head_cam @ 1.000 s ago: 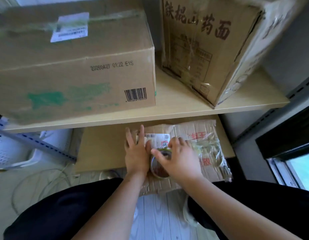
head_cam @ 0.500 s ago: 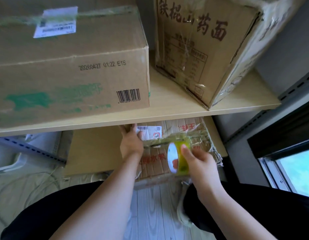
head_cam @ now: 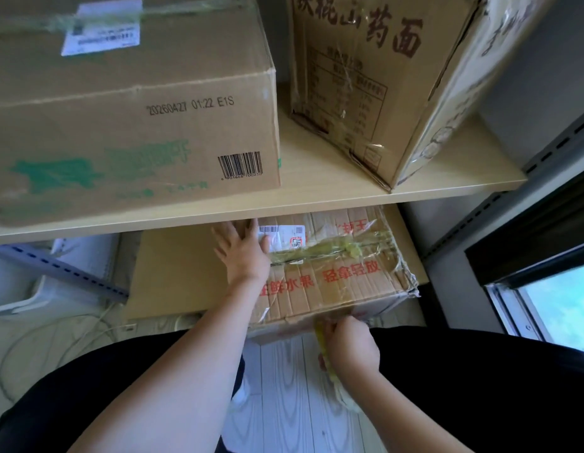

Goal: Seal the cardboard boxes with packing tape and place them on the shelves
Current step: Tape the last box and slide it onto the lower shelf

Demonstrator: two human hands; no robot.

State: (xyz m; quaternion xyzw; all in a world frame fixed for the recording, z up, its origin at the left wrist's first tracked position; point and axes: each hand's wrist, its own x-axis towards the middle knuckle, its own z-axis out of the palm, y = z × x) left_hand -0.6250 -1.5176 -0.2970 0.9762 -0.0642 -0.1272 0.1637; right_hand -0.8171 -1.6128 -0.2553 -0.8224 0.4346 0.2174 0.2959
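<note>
Your window at right gives soft daylight; glare on box tape, edges bend wide-angle, left box blurred.

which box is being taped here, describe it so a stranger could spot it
Start at the upper shelf board carrying two big cartons; look just under it. The box being taped sits there, the left hand flat on top. Only this one has red lettering across its lid and crumpled yellowish tape.
</note>
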